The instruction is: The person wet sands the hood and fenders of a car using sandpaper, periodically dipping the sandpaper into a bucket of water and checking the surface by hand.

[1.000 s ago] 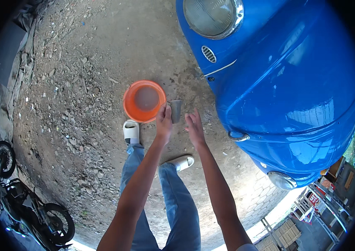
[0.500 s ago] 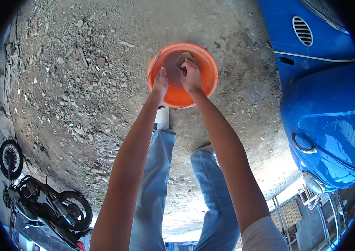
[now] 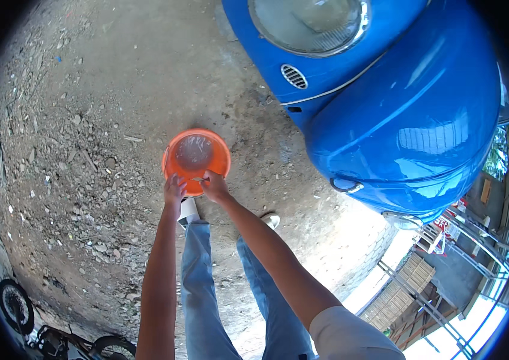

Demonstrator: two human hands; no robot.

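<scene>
An orange bucket (image 3: 223, 157) stands on the ground in front of my feet, with greyish water (image 3: 194, 153) inside. At its near rim, my right hand (image 3: 213, 186) is closed on a small tan-grey cloth (image 3: 197, 179), mostly hidden by the fingers. Beside it, over the near-left part of the rim, my left hand (image 3: 174, 189) has its fingers apart and holds nothing I can see. Whether it touches the bucket, I cannot tell.
A blue car (image 3: 386, 126) with rounded fenders stands close on the right. Loose stones and rubble (image 3: 86, 174) cover the ground to the left. A motorcycle (image 3: 56, 342) is at the lower left. My shoe (image 3: 271, 220) is near the bucket.
My view has swung right, bringing more of the car in. My right hand has come from inside the bucket back to its near rim with the cloth. The water surface now looks rippled or foamy.
</scene>
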